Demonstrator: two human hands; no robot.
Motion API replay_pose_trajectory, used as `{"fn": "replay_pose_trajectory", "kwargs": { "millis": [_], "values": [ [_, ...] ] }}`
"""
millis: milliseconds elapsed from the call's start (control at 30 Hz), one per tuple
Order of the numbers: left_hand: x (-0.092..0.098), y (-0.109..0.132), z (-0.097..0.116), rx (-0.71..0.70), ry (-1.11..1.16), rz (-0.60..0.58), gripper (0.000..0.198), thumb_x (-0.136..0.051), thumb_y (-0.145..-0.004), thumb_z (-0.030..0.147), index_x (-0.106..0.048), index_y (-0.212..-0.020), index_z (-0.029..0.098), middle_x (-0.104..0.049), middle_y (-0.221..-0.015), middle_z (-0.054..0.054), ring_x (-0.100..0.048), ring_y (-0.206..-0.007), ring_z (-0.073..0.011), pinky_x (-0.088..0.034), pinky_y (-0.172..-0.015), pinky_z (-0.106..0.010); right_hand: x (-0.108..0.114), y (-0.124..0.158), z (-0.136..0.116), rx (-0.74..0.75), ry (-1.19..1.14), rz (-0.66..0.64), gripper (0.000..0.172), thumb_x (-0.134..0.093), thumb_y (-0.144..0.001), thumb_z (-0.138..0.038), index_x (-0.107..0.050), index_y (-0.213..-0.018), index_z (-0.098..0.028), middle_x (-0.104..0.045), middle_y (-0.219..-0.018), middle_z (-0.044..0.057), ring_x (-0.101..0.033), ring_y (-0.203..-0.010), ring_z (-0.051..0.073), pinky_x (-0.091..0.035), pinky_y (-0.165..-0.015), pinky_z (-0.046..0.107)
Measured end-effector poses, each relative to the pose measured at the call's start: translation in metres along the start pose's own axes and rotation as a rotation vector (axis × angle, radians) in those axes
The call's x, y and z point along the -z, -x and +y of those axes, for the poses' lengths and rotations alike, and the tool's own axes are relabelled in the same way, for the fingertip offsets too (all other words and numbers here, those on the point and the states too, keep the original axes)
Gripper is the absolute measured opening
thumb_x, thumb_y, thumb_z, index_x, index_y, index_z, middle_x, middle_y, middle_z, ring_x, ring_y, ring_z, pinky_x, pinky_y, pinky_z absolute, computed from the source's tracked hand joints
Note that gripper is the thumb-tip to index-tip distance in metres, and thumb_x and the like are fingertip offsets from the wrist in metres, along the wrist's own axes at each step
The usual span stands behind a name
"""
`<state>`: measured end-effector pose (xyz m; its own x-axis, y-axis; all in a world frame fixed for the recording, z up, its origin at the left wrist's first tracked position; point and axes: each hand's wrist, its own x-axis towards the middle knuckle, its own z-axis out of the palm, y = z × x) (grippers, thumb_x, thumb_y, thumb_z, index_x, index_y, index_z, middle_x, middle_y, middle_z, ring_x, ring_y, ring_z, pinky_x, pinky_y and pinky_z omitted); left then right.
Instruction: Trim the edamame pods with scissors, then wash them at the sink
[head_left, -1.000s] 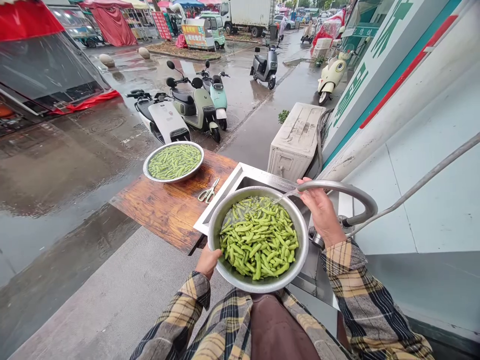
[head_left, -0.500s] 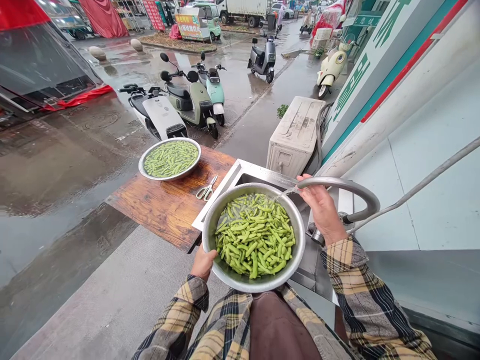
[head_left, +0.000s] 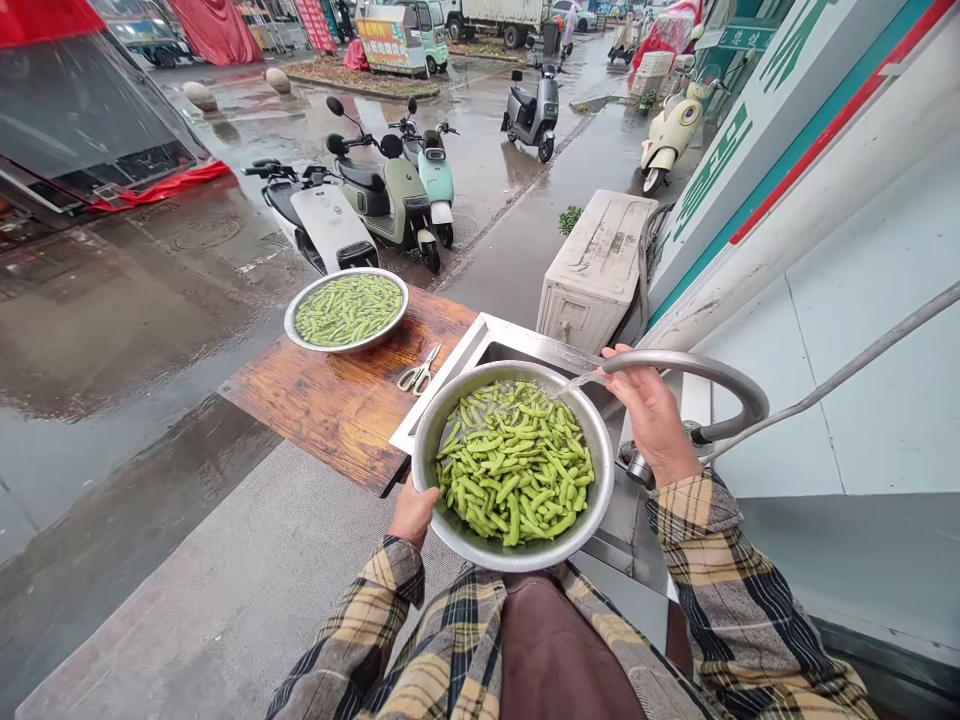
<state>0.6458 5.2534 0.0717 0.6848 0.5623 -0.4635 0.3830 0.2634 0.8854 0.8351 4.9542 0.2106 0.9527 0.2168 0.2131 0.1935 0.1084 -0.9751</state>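
Close in front of me, a metal basin (head_left: 604, 480) rests over the near part of the sink (head_left: 517, 335), filled with green edamame pods (head_left: 517, 465) in water. My left hand (head_left: 414, 510) grips its left rim, thumb over the edge and fingers hidden underneath. At the right, my right hand (head_left: 651, 415) is at the end of the curved faucet (head_left: 720, 375), its fingers around the spout from behind. A stream of water (head_left: 576, 384) runs from the spout into the basin's far right side.
On the wooden board (head_left: 322, 420) left of the sink are a second basin (head_left: 291, 325) of pods in water and a pair of scissors (head_left: 420, 372). Beyond stand parked scooters (head_left: 394, 200) and a dusty box-shaped unit (head_left: 596, 265). A wall (head_left: 862, 330) with a hose rises at right.
The view has shifted slightly, moving the scene a little to the right. Both hands keep their places on the basin and faucet, and water still flows.
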Motion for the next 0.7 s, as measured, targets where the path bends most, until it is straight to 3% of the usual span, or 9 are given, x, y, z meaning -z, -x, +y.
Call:
{"fn": "replay_pose_trajectory", "kwargs": {
  "millis": [400,700],
  "values": [
    [0.0016,-0.0032,-0.0043,0.001,0.003,-0.014,0.060,-0.060,-0.054,0.016,-0.058,-0.114,0.012,-0.067,-0.086,-0.006,-0.062,-0.077,-0.0216,-0.052,-0.068,-0.034,0.0008,-0.0027,0.0066,0.007,0.019,0.012,0.050,-0.063,-0.087,-0.040,-0.051,-0.135,-0.032,-0.056,-0.140,0.004,-0.052,-0.129,0.024,-0.038,-0.113,0.049],
    [0.0033,-0.0043,-0.0041,-0.041,-0.040,0.015,0.047,-0.060,-0.053,0.018,-0.062,-0.100,0.012,-0.068,-0.087,-0.006,-0.063,-0.076,-0.0215,-0.050,-0.065,-0.031,-0.0008,-0.0018,0.0050,0.002,0.027,0.018,0.048,-0.063,-0.087,-0.040,-0.052,-0.133,-0.031,-0.056,-0.140,0.005,-0.053,-0.128,0.024,-0.039,-0.112,0.049]
  ]
}}
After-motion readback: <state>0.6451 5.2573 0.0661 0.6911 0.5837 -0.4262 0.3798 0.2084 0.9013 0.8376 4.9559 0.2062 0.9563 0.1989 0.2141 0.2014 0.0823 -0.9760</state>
